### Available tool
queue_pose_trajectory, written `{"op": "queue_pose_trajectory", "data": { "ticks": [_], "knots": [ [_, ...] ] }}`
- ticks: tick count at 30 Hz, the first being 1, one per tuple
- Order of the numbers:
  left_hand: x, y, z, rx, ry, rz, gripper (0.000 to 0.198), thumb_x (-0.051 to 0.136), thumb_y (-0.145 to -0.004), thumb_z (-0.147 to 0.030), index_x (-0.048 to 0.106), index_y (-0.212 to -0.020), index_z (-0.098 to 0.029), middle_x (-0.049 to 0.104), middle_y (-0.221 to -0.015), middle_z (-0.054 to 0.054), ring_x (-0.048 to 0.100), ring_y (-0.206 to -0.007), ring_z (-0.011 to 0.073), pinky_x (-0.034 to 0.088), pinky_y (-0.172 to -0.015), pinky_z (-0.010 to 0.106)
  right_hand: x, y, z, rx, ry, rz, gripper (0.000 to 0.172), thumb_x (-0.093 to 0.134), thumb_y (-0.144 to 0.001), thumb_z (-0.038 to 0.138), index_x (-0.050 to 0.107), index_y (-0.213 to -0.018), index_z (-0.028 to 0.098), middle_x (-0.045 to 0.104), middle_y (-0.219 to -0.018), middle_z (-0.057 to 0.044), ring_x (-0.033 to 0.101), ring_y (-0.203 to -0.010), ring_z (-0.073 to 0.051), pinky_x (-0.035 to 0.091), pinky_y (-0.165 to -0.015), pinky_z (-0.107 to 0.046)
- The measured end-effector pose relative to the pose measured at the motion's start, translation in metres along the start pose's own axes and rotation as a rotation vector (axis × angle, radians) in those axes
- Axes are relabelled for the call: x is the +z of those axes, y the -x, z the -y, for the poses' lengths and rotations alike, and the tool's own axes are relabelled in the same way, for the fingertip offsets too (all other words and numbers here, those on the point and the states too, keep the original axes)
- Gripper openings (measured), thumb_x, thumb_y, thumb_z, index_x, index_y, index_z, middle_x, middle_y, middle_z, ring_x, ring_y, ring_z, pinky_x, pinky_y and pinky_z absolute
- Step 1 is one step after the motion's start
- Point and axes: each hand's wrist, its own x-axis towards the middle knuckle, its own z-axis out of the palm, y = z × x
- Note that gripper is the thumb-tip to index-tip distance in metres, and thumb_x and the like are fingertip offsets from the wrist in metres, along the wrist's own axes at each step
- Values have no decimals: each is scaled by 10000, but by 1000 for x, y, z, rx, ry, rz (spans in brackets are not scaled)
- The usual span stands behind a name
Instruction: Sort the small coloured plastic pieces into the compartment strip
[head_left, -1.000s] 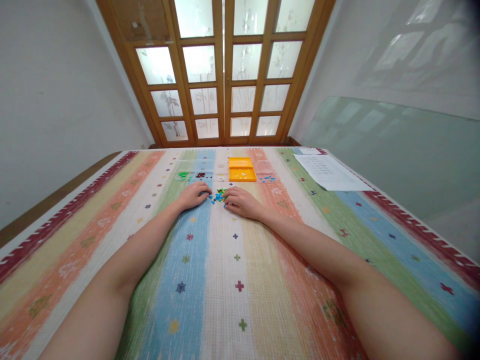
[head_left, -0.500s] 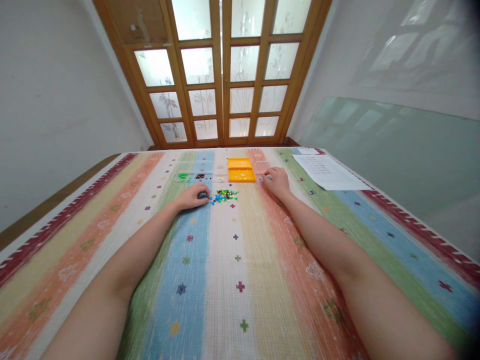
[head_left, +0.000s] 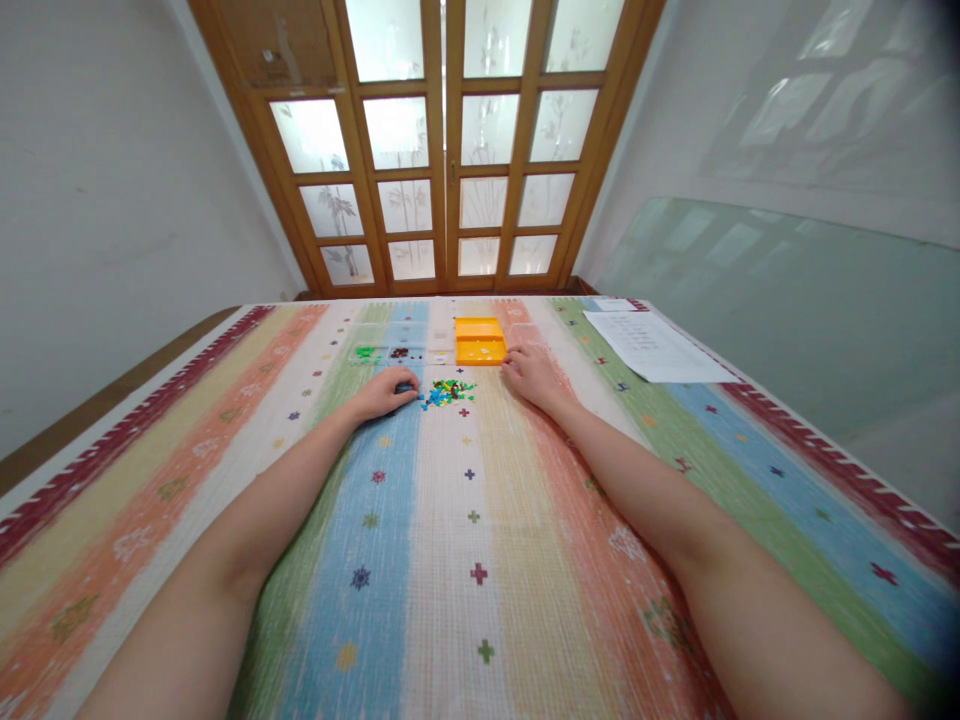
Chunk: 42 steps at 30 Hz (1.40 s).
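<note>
A loose pile of small blue, green, yellow and dark pieces (head_left: 450, 392) lies on the striped cloth. My left hand (head_left: 385, 393) rests just left of it, fingers curved and the thumb apart, with shaded cloth showing in the gap. My right hand (head_left: 531, 373) is beside the right front corner of a yellow open box (head_left: 481, 350). Its fingers are bent together; whatever they may hold is too small to make out. A few pale pieces (head_left: 486, 351) lie in the box. My right hand partly covers a clear container (head_left: 529, 335).
Left of the yellow box, clear containers hold green pieces (head_left: 365, 353) and dark brown pieces (head_left: 399, 353). Printed paper sheets (head_left: 649, 345) lie at the right. The striped tablecloth (head_left: 450, 560) covers the table. Wooden glazed doors (head_left: 446, 170) stand beyond the far edge.
My right hand has moved left and slightly nearer, from over the clear container to the yellow box's corner. My left hand stays by the pile.
</note>
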Motion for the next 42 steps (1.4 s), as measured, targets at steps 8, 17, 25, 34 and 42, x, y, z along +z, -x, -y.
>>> {"op": "queue_pose_trajectory", "data": {
  "ticks": [8, 17, 25, 34, 42],
  "knots": [
    [18, -8, -41, -45, 7, 39, 192, 613, -945, -360, 752, -970, -230, 737, -903, 52, 630, -794, 213, 486, -759, 344, -8, 3, 32, -147, -18, 97, 249, 530, -1005, 249, 767, -960, 187, 713, -1107, -136, 614, -1049, -282, 471, -975, -438],
    [28, -6, -43, 96, -221, -46, 156, 595, -947, -230, 732, -1021, -234, 693, -1057, 58, 627, -1049, 239, 486, -968, 387, -12, 9, 88, -449, -121, 258, 208, 554, -1022, 242, 754, -1023, 185, 730, -968, -95, 640, -916, -226, 477, -852, -348],
    [22, -4, -23, 48, -301, -112, 168, 595, -945, -220, 752, -1004, -222, 682, -1027, 73, 619, -1034, 250, 477, -980, 410, -10, 16, 119, -645, -231, 329, 248, 545, -1043, 258, 758, -1168, 238, 754, -1176, -74, 631, -1162, -236, 461, -1031, -412],
    [17, -3, -8, -58, -338, -177, 187, 569, -951, -234, 753, -981, -214, 685, -1005, 77, 617, -1025, 257, 480, -973, 414, -11, 18, 119, -679, -63, 337, 270, 535, -1056, 244, 749, -1217, 212, 734, -1249, -119, 618, -1216, -260, 455, -1029, -434],
    [14, -2, -4, -86, -324, -178, 201, 555, -951, -250, 752, -966, -211, 688, -1003, 81, 619, -1024, 259, 486, -975, 416, 0, 18, 105, -569, -121, 233, 302, 502, -1066, 246, 759, -1223, 229, 738, -1231, -106, 646, -1173, -247, 484, -1044, -439]
  ]
}}
